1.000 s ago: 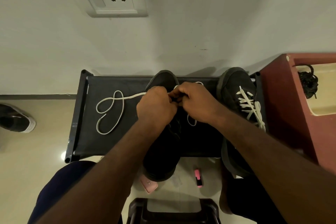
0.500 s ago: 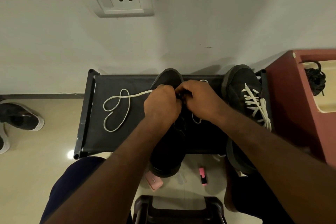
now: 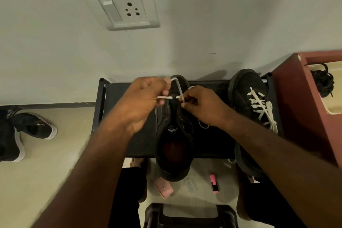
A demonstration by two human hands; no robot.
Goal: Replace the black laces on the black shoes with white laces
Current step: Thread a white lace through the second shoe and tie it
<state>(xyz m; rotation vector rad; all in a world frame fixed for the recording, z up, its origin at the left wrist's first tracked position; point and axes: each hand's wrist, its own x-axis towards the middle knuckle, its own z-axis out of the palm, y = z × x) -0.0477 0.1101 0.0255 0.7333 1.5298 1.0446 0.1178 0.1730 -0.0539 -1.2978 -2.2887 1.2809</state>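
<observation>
No legible text, number or brand: the only marking is a small white emblem (image 3: 172, 129) on the tongue of the middle black shoe (image 3: 173, 171) (too blurred to read).

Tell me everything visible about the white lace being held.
The white lace is flat and cloth-like. The left hand and right hand pinch it above the middle black shoe; two short stretches run between them, one level, one bent near the toe. A slack loop lies on the rack below the right hand.
</observation>
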